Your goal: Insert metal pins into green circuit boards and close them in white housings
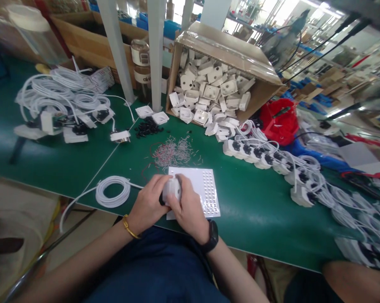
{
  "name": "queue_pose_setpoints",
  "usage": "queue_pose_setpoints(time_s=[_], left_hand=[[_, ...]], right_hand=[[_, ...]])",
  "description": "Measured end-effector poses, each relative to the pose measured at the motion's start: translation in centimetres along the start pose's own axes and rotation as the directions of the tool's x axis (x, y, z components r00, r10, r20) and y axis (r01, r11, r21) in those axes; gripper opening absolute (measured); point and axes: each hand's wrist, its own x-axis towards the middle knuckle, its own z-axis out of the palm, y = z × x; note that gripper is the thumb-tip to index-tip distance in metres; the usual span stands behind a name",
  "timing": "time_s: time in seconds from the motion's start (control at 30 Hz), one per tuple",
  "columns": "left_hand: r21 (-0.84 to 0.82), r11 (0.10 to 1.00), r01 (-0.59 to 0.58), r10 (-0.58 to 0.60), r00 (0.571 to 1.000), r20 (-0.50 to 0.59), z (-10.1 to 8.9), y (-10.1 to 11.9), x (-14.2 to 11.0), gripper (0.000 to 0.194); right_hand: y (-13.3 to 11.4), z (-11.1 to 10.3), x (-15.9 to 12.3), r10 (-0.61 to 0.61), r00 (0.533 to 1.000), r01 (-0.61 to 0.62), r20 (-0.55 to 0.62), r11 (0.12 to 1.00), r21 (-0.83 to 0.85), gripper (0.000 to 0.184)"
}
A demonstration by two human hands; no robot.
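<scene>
Both of my hands are closed around a white plastic housing (172, 190) with a black part at its left side. My left hand (150, 200) grips it from the left, and my right hand (190, 206) holds it from the right with the thumb on its face. A white cable runs left from beneath my left hand to a coil (113, 176) on the green table. Under my hands lies a white sheet (194, 179) with rows of small round dots. Beyond it are a pile of small red and grey pieces (174, 152) and a heap of black parts (147, 127).
A tipped cardboard box (224, 42) spills white housings (208, 92) at the back. Finished-looking units with coiled cables (259, 153) line the right; more cable coils (60, 92) lie at left. Grey posts (156, 54) rise from the table. Another person's limb (357, 280) shows at lower right.
</scene>
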Motion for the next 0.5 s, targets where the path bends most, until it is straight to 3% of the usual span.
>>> queue_pose_setpoints(time_s=[0.1,0.17,0.27,0.37,0.5], left_hand=[[-0.210,0.975,0.069,-0.064,0.998,0.028,-0.2,-1.0,0.0,0.057],[-0.356,0.928,0.108,-0.103,0.994,0.035,-0.2,-1.7,-0.1,0.058],[-0.533,0.833,0.147,-0.101,0.988,0.115,-0.5,-2.6,-0.2,0.071],[-0.635,0.740,0.221,-0.088,0.968,0.235,-1.3,-3.0,0.4,0.080],[-0.489,0.781,0.388,-0.257,0.914,0.315,-1.9,-2.8,2.0,0.050]], right_hand=[[0.8,0.2,-0.2,0.092,0.995,-0.095,0.027,0.926,0.365,0.057],[1.2,0.8,-0.5,0.196,0.967,-0.256,0.165,0.757,0.601,0.048],[1.4,2.0,-0.8,0.284,0.917,-0.395,0.282,0.531,0.750,0.042],[1.3,3.0,-0.9,0.337,0.915,-0.371,0.221,0.490,0.789,0.039],[1.3,3.5,-0.9,0.361,0.913,-0.355,0.189,0.477,0.804,0.034]])
